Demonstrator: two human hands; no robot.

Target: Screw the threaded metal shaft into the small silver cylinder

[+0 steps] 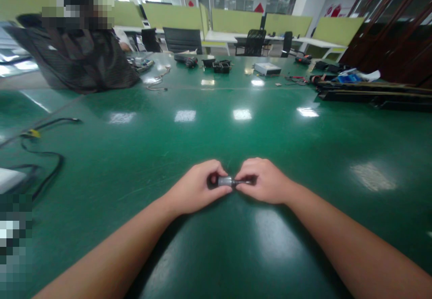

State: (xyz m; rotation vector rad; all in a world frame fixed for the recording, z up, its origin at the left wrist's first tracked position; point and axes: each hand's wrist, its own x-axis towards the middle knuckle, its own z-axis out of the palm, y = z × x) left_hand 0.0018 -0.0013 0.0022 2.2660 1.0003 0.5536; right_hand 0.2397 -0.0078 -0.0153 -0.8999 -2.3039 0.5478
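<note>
A small cylindrical object [225, 181], grey in the middle with dark ends, lies level between my two hands, low over the green table [202, 141]. My left hand [201, 186] is closed round its thicker left part, thumb and fingers on either side. At its thin dark right end, my right hand [266, 181] pinches with thumb and forefinger. The fingertips of both hands are close together. What exactly the object is cannot be made out, and its ends are partly hidden by the fingers.
A large dark bag [87, 60] stands at the back left. Black cables [59, 162] lie at the left. Along the far side are black parts [221, 66], a white box [267, 69] and, at the right, long black strips [367, 95].
</note>
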